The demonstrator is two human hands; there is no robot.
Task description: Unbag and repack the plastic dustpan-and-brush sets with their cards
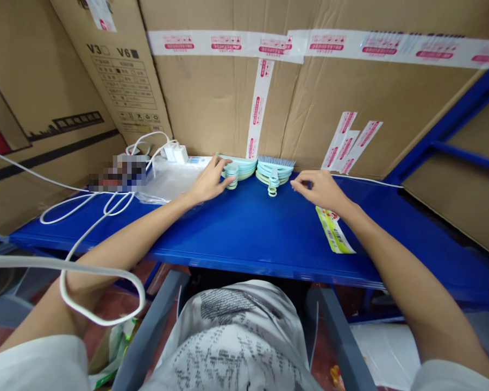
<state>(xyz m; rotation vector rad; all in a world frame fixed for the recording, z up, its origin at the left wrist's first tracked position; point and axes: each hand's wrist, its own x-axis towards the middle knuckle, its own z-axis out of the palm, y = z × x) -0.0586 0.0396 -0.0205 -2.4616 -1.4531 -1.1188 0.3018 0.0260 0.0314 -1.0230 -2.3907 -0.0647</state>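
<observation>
A: Where do we have the things, and how are our fingers set?

B: The nested dustpans [248, 170] sit near the back of the blue table [244, 233], and the stacked brushes [274, 172] lie just to their right. Our left hand [209, 181] is at the dustpan handles, thumb and forefinger spread wide; we can't tell whether they press on anything. Our right hand [320, 187] is beside the brushes, loosely curled, with a narrow gap and nothing visible in it.

A: What could go wrong for us?

B: A knock at one handle could slide the pieces out of line. The white cord [106, 321] loops across our view of the left forearm, so it might snag if we swing that arm. Our right forearm could also sweep the yellow-green packet [334, 231] along.

A: And the surface, the room?

B: The tabletop looks smooth, so we think things may skid. Taped cardboard [212, 98] walls the back, a clear plastic bag [169, 182] lies left near white plugs [176, 153], and reddish floor shows below.
</observation>
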